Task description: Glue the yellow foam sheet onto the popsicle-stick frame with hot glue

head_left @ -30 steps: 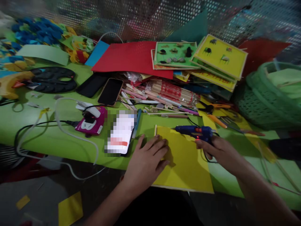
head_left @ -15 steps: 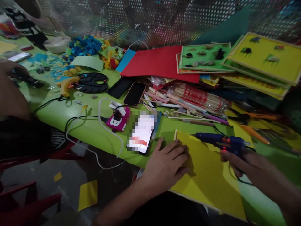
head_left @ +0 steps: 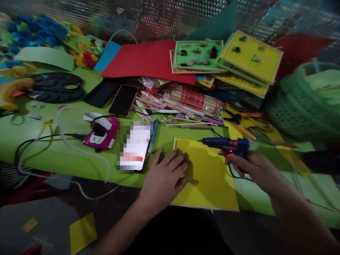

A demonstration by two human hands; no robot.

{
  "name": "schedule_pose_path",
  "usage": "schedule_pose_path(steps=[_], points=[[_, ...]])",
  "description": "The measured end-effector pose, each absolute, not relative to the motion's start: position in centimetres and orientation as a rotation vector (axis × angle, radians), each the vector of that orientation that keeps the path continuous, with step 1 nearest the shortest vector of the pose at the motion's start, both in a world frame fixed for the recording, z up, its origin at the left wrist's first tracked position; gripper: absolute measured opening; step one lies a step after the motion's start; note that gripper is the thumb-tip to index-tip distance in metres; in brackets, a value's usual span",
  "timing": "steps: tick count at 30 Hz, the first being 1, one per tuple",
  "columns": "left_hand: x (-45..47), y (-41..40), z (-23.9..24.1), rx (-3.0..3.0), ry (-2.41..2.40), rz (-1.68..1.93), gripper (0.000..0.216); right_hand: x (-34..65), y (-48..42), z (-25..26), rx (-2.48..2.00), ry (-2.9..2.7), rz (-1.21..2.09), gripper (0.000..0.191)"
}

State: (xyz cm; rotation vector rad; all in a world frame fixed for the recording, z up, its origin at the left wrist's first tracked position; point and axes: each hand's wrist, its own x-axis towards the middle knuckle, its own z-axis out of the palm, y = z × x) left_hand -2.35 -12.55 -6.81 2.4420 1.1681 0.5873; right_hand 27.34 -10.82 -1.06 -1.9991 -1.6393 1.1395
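Note:
My right hand (head_left: pixel 247 164) is wrapped around the handle of a dark blue glue gun (head_left: pixel 223 143), whose small red light is lit. Its nozzle points left, above the far edge of a yellow board (head_left: pixel 209 180). Thin wooden sticks run along the board's left and near edges. My left hand (head_left: pixel 168 173) lies over the board's left edge, palm down and fingers spread. Left of that hand is a phone (head_left: pixel 135 147) with a lit, blurred screen, and a blue pen (head_left: pixel 154 132) lies beside it.
A purple power socket (head_left: pixel 103 136) with plugs and cables stands at the left. Behind lie a dark phone (head_left: pixel 124 100), packed wooden sticks (head_left: pixel 192 99), red paper (head_left: pixel 143 62) and framed boards (head_left: pixel 252 56). Orange-handled scissors (head_left: pixel 245 115) and a green basket (head_left: pixel 305 102) are at the right.
My view has swung to the right, bringing the green basket into sight and taking another person's arm out of it. Both hands keep nearly the same places at the yellow board.

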Motion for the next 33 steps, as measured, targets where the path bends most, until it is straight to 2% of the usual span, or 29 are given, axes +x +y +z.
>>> schedule_pose_path(steps=[33], points=[[-2.4, -12.3, -6.7, 2.457, 1.167, 0.583, 0.031, 26.8, -10.6, -1.1, -2.091, -1.791, 0.992, 0.059]])
